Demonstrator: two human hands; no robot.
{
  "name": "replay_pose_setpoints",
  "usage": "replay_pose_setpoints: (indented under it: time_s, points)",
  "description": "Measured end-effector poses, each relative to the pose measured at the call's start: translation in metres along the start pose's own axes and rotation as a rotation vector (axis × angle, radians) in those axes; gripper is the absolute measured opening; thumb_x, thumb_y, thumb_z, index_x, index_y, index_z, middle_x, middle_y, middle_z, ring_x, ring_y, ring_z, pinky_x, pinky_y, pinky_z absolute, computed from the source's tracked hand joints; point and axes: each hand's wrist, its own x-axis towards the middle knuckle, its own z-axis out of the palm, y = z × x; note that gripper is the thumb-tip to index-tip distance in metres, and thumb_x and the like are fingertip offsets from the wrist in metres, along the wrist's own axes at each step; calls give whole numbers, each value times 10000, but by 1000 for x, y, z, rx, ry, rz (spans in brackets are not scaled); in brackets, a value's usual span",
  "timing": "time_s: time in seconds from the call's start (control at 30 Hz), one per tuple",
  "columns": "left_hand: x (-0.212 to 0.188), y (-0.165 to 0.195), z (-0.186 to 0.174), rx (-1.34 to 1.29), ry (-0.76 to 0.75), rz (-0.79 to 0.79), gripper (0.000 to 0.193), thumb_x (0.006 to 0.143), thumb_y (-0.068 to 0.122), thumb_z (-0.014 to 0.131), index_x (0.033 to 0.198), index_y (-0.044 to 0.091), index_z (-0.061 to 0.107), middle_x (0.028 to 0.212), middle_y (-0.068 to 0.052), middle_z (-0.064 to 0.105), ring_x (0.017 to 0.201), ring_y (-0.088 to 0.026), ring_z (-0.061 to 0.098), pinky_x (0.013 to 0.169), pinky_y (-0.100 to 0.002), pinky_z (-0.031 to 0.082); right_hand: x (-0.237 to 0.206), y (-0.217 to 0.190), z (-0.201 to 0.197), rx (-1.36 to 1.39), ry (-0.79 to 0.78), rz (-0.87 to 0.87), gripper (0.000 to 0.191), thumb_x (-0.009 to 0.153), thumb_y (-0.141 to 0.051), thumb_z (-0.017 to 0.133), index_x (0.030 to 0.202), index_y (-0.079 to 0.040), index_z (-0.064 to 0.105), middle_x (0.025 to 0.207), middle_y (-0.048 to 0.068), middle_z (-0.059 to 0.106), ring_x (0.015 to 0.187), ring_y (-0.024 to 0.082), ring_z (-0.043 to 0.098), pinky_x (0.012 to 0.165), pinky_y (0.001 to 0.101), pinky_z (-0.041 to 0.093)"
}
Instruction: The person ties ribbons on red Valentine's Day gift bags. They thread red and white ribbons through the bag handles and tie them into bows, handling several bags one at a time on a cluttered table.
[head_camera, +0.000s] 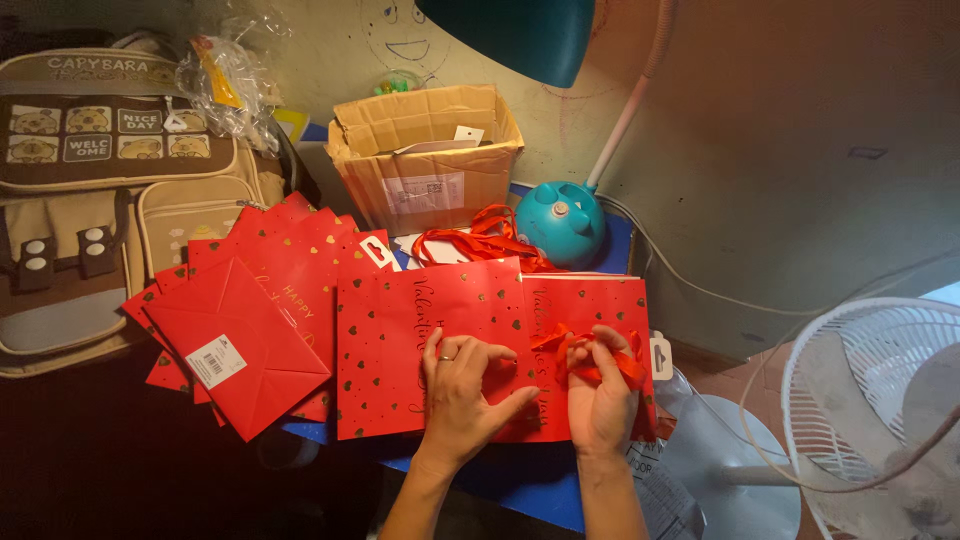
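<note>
We see a flat red paper gift bag (440, 340) with small gold hearts lying across the blue desk (530, 490), its near edge close to the desk's front edge and its right edge almost at the desk's right corner; a red ribbon (590, 362) is bunched over the bag's right half. Our right hand (602, 395) has its fingers curled and pinches that ribbon between thumb and fingertips, raised a little off the paper; our left hand (462, 392) lies loosely spread on the middle of the bag, thumb stretched toward the right hand, a ring on one finger, pressing the paper flat. The hands sit just beside each other with a narrow gap between.

To the left, a fanned stack of red bags (250, 330) overlaps the bag's left edge and hangs over the desk's left side; behind it leans a beige and brown backpack (90, 200). Behind the bag lies a loose tangle of ribbons (480, 242), then an open cardboard box (425, 155) and the teal base of a lamp (560, 222), so room at the back is tight. To the right, off the desk, stands a white fan (880, 410), near the right hand's side.
</note>
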Motion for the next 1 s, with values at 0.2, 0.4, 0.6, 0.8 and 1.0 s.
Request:
replay_pose_setpoints:
  time_s: [0.2,0.4,0.6,0.8,1.0]
  points:
    - [2,-5,-3,29,-171,127,1050,588,619,864,1416,100,480,1383,-131,464,1368,-315,375,1192,-620,47,-19,-27,66,-686,-229,-108,533,935,-41,615,1454,-4,496,1388,155,596,1308,214,561,1117,375,453]
    - [-2,-13,-4,4,-296,112,1205,601,639,857,1547,88,354,1556,-127,362,1462,-337,290,1213,-634,0,-22,-43,83,-1171,-316,-316,716,938,-129,678,1554,8,341,1546,223,438,1401,276,490,1128,395,439]
    - [-7,-18,-1,42,-215,192,751,760,437,827,1382,103,572,1497,-170,469,1413,-367,364,1191,-643,90,-15,-34,82,-1254,-243,-260,900,886,-200,706,1592,-21,177,1611,223,336,1328,299,526,994,401,509]
    - [-14,-13,-31,-140,92,164,342,969,91,642,1308,62,670,1285,-154,725,1243,-308,691,1113,-466,490,-16,-42,101,-1343,-282,-416,737,935,-236,686,1543,-12,335,1602,247,320,1356,326,480,990,409,515]
    - [-30,-22,-45,-276,407,-233,303,1037,155,569,1283,57,717,1177,-106,813,738,-195,646,665,-297,495,-50,-33,115,-1385,-352,-487,444,975,-215,628,1385,-47,599,1444,132,590,1361,298,512,1109,413,444]
